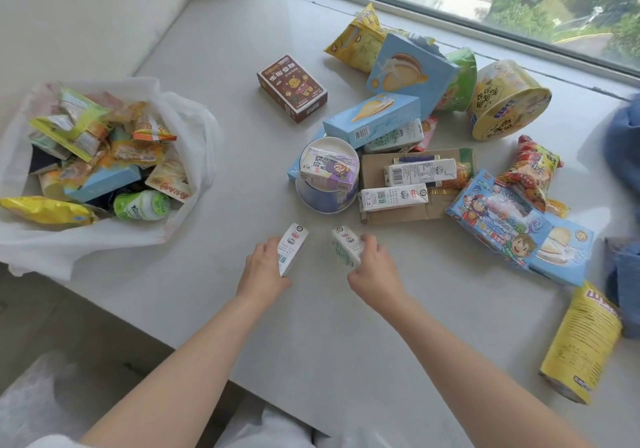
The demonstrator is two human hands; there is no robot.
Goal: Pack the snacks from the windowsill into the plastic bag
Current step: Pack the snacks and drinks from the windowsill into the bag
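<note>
Behind the window (519, 0), trees and a pale building far below; right of the window, blue cloth (623, 142) at the frame edge; left of it, a white wall (86, 14).

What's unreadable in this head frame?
- Lower contents of the plastic bag: buried under top snacks.
- Blue fabric: cut by right edge.
- Items under the brown cardboard: covered.
- Print on the cartons held by left hand and right hand: too small.
</note>
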